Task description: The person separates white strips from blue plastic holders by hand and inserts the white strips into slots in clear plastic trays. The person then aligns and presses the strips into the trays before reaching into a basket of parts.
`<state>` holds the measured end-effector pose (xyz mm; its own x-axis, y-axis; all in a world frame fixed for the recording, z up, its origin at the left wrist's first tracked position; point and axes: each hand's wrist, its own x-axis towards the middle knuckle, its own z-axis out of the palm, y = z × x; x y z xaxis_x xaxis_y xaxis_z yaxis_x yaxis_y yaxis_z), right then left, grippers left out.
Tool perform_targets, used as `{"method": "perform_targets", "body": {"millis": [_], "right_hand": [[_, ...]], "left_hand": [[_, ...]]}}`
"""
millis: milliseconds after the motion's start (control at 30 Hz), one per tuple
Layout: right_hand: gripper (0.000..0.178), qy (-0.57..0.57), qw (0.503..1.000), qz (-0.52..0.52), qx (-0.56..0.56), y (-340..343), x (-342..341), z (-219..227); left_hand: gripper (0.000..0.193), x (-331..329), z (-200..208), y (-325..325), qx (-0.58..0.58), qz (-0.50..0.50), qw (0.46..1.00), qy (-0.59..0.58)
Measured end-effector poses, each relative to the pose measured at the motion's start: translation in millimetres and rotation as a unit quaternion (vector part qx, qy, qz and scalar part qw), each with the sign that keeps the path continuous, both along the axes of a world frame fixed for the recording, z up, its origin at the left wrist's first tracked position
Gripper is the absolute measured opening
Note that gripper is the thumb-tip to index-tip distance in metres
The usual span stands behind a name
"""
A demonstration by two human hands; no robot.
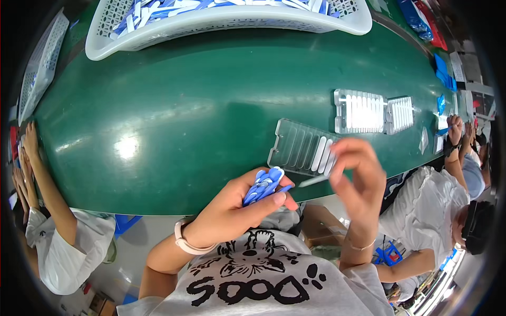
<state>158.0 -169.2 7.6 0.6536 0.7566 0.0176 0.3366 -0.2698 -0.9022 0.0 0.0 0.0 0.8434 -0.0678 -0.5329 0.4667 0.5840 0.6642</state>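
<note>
My left hand [232,203] is closed around a bundle of small blue-and-white strips with rounded ends [263,184], just over the table's near edge. To its upper right lies a clear slotted tray [296,145], tilted on the table. White strips fill slots at the tray's right side, while those on the left show only clear plastic. My right hand [361,181] hovers at that right end, slightly blurred. Its fingers are bent, with the thumb apart from them, and no strip shows between. One loose white strip [313,181] rests below the tray, by the table edge.
Two more clear trays, a larger one [361,111] and a smaller one [400,115], hold white strips farther right. A white basket [226,29] of blue and white strips stands at the back, another basket [42,68] far left. People sit on both sides.
</note>
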Motion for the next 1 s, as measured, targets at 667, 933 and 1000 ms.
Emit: {"method": "perform_targets", "body": {"millis": [667, 933, 1000], "right_hand": [[0.024, 0.067, 0.996, 0.052, -0.017, 25.9, -23.4, 11.7], [0.017, -0.036, 0.987, -0.146, 0.065, 16.4, -23.8, -0.7], [0.020, -0.181, 0.978, -0.097, 0.046, 19.7, -17.0, -4.0]], "left_hand": [[0.016, -1.1, -3.8, 6.3, 0.014, 0.027, 1.000, 0.001], [0.019, -6.5, -9.9, 5.0, 0.023, 0.046, 0.999, -0.017], [0.022, -7.4, -9.5, 5.6, -0.020, 0.058, 0.998, -0.018]]}}
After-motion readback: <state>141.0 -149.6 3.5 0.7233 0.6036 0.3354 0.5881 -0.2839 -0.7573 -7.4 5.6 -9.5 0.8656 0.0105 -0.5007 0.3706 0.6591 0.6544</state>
